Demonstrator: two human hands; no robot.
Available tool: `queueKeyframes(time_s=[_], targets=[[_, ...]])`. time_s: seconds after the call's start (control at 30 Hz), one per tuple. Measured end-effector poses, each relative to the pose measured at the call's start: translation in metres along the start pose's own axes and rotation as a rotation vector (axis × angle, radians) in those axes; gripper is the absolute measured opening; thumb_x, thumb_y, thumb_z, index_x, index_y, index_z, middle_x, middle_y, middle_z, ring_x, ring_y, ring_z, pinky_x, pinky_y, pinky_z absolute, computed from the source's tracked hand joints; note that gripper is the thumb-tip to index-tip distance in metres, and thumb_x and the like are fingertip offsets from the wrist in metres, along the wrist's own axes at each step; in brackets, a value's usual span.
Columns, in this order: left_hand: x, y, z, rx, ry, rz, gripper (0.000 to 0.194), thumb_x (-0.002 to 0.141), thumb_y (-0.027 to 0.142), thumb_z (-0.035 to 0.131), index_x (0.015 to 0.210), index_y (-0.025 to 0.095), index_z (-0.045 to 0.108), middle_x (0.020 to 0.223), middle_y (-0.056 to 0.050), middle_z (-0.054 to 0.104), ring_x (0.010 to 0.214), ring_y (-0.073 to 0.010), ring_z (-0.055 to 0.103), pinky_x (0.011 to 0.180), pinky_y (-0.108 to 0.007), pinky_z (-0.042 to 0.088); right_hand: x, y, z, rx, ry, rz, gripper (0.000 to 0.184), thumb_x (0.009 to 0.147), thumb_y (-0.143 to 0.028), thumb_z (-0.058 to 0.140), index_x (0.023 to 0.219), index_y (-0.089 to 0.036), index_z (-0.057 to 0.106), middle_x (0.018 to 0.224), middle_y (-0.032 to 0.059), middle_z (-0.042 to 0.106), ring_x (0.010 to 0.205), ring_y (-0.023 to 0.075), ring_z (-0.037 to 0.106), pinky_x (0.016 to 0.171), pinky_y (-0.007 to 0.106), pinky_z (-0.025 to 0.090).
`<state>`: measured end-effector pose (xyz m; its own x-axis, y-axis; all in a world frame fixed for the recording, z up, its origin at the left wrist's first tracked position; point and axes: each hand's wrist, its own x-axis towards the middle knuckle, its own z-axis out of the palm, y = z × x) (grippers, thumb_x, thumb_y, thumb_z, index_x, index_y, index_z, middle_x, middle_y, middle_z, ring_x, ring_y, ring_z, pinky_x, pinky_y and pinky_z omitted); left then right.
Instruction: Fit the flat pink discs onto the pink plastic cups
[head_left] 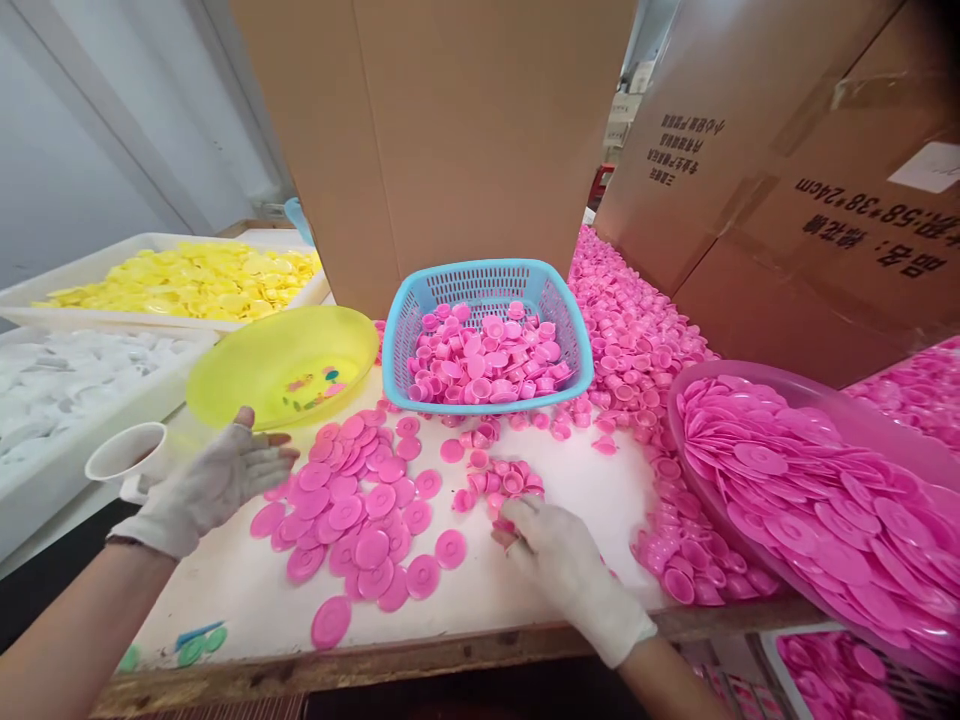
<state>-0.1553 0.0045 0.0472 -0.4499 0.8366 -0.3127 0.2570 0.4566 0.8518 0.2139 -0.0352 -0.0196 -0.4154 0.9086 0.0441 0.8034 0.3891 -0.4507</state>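
Left hand (229,478): spread, empty, beside pink discs (373,549)
Right hand (561,562): curled at near pink cups (514,484); can't tell if gripping
Knack: pinch just one, lightly

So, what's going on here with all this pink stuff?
Someone's gloved right hand is down at a small cluster of pink cups on the white table; whether its grip has closed on one, I can't tell. Their gloved left hand is open, by the left edge of a spread of flat pink discs. Beyond, a blue basket holds more pink pieces.
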Motion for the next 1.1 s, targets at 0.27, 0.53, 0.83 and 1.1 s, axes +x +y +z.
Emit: queueKeyframes(time_s=[0.27, 0.53, 0.83, 1.1], targets=[[-0.072, -0.037, 0.074, 0.653, -0.287, 0.560, 0.020, 0.081, 0.026, 0.044, 0.080, 0.020, 0.062, 0.076, 0.000, 0.065, 0.072, -0.0155, 0.060, 0.067, -0.025, 0.047, 0.000, -0.002, 0.012, -0.236, -0.094, 0.053, 0.025, 0.080, -0.014, 0.050, 0.102, -0.021, 0.059, 0.092, 0.0058, 0.065, 0.074, 0.0192, 0.059, 0.063, 0.029, 0.034], [-0.110, -0.027, 0.157, 1.037, -0.473, 0.760, 0.024, 0.083, 0.017, 0.043, 0.100, 0.017, 0.061, 0.097, -0.008, 0.064, 0.084, -0.0218, 0.061, 0.072, -0.033, 0.049, -0.015, -0.015, 0.004, -0.013, -0.115, 0.088, 0.014, 0.081, -0.011, 0.046, 0.079, -0.020, 0.057, 0.076, 0.0000, 0.062, 0.068, 0.0138, 0.054, 0.060, 0.026, 0.028], [-0.106, -0.031, 0.165, 0.663, -0.517, 0.659, 0.028, 0.088, 0.019, 0.039, 0.108, 0.020, 0.059, 0.102, -0.008, 0.065, 0.093, -0.0213, 0.061, 0.084, -0.034, 0.047, -0.019, -0.007, -0.006, 0.210, -0.114, 0.183, 0.015, 0.079, -0.011, 0.045, 0.068, -0.019, 0.051, 0.064, -0.0022, 0.056, 0.060, 0.0117, 0.047, 0.058, 0.023, 0.027], [-0.111, -0.034, 0.164, 0.747, -0.597, 0.725, 0.025, 0.082, 0.011, 0.037, 0.093, 0.020, 0.058, 0.097, -0.006, 0.061, 0.082, -0.0179, 0.059, 0.071, -0.029, 0.046, -0.011, -0.015, -0.002, 0.181, -0.094, 0.149, 0.017, 0.076, -0.008, 0.045, 0.062, -0.018, 0.044, 0.058, -0.0036, 0.047, 0.057, 0.0102, 0.041, 0.056, 0.024, 0.023]])
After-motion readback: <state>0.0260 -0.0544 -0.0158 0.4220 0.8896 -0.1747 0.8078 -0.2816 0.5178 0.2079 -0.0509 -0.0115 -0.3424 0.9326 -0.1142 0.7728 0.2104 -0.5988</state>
